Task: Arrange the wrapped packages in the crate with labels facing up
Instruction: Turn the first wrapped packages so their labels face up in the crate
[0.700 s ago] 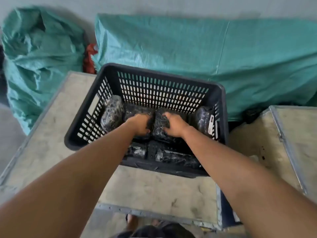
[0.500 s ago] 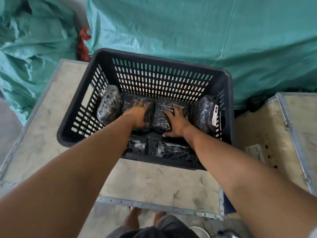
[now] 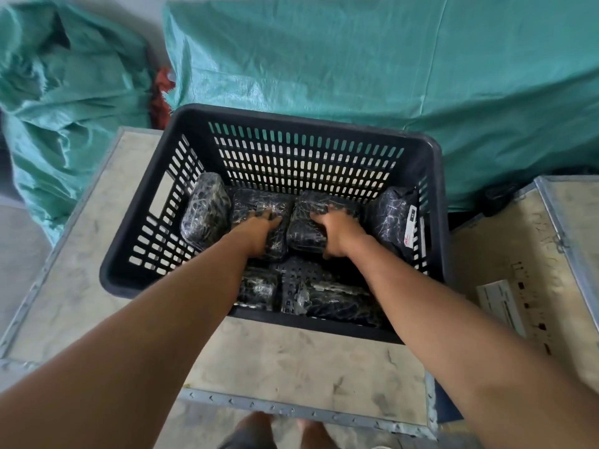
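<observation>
Left of both grips, one wrapped package (image 3: 205, 215) leans tilted on the crate (image 3: 434, 202) wall, and it could topple onto the left hand (image 3: 259, 233), which presses flat with fingers spread on a package (image 3: 259, 205) in the back row. Beside it, the right hand (image 3: 337, 230) curls closed on the neighbouring package (image 3: 303, 231), whose slick wrap might slip; further right, a standing package (image 3: 393, 222) shows its label sideways, not up. Compared with half a second ago, the right hand has gone from lying flat to gripping.

Six wrapped packages (image 3: 207, 215), one crate (image 3: 311, 115), two hands (image 3: 259, 228).
</observation>
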A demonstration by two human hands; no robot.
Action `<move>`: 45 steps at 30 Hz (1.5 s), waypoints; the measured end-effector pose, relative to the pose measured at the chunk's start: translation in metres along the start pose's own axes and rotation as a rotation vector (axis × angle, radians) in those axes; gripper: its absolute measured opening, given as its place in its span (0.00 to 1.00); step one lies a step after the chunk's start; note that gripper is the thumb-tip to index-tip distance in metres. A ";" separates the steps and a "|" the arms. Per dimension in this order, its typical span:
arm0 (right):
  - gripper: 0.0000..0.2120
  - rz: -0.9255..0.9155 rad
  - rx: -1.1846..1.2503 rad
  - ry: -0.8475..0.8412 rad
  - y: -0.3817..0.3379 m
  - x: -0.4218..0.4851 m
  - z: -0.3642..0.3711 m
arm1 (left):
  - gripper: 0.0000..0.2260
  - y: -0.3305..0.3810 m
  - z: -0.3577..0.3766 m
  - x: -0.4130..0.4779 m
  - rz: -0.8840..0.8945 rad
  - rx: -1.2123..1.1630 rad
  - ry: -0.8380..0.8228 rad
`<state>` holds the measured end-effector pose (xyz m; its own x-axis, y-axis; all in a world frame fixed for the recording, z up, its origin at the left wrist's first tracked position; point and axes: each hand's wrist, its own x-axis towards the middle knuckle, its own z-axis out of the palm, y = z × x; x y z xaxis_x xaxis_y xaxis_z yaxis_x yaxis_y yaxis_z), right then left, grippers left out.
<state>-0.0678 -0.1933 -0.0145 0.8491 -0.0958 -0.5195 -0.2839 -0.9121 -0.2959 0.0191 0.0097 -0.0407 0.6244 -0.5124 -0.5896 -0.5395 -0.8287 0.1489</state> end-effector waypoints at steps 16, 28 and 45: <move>0.28 -0.291 0.669 0.154 0.017 -0.023 -0.091 | 0.55 0.022 -0.057 -0.031 0.284 -0.739 0.330; 0.16 -0.277 1.079 0.366 0.035 -0.051 -0.120 | 0.38 0.037 -0.066 -0.036 0.498 -0.809 0.575; 0.47 0.112 0.537 0.242 0.005 -0.007 -0.037 | 0.57 0.045 -0.033 0.002 0.224 -0.765 0.035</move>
<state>-0.0593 -0.2120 0.0172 0.8604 -0.3253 -0.3923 -0.5094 -0.5684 -0.6461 0.0149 -0.0361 -0.0095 0.5713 -0.6810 -0.4581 -0.1246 -0.6237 0.7717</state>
